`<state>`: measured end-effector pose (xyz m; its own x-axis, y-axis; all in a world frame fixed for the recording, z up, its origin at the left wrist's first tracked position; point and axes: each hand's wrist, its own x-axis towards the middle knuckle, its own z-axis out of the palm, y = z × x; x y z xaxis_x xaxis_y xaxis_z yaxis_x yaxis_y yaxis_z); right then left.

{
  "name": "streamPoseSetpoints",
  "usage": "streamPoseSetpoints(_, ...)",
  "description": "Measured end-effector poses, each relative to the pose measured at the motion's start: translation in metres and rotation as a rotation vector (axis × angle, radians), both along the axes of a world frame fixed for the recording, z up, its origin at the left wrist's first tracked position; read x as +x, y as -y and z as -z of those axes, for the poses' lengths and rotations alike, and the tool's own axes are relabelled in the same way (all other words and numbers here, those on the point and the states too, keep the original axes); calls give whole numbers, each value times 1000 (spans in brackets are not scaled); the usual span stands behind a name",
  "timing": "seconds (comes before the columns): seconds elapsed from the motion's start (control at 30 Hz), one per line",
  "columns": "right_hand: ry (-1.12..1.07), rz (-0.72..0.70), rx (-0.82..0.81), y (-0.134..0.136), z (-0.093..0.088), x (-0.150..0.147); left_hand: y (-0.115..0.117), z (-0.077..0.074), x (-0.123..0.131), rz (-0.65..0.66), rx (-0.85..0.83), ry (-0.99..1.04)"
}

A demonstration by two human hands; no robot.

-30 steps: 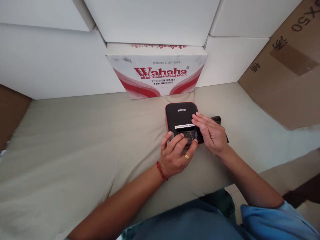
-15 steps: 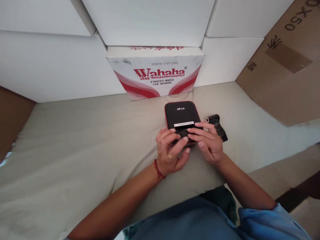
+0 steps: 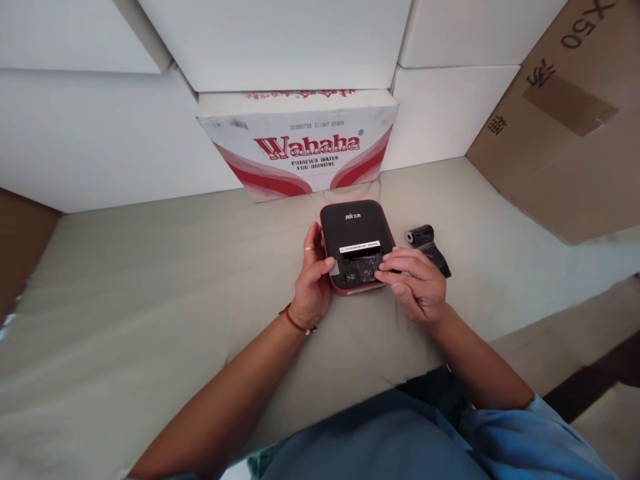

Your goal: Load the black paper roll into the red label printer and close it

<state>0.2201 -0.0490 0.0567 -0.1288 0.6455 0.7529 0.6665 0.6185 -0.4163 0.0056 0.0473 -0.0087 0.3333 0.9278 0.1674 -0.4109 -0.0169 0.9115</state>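
A compact black label printer (image 3: 357, 230) with a red rim lies on the cloth, a white sticker strip across its top. Below that strip, a piece of wrinkled, shiny black film (image 3: 364, 268) comes out of the slot. My left hand (image 3: 314, 280) wraps the printer's left side, its thumb over the top edge beside a small grey patch. The fingertips of my right hand (image 3: 413, 280) close on the film's right edge, partly hiding it. Just right of the printer sits a small roll of black film (image 3: 421, 234), its loose end trailing toward me behind my right hand.
A white and red water carton (image 3: 315, 143) stands behind the printer. White boxes (image 3: 120, 140) are stacked along the back, and a large brown cardboard box (image 3: 575, 153) stands at the right. A pale cloth (image 3: 175, 280) covers the work surface.
My left hand has moved from the film at the slot to the printer's left side and now grips it. My right hand stays at the slot's right. More of the black film is uncovered.
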Motion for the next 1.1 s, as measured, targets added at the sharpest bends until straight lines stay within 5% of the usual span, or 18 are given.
streamPoseSetpoints(0.47,80,-50,93,-3,-7,-3,3,-1,-1,3,-86,77)
streamPoseSetpoints(0.6,130,-52,65,-4,-25,-4,1,0,2,-13,-80,109)
streamPoseSetpoints(0.73,201,47,-262,-21,-63,-6,0,-1,5,-13,-80,170)
streamPoseSetpoints(0.9,768,222,-861,-73,-100,-27,-1,-2,8,-49,-127,203)
streamPoseSetpoints(1.1,1055,215,-1021,-117,-108,-58,-4,2,10,-39,-143,201)
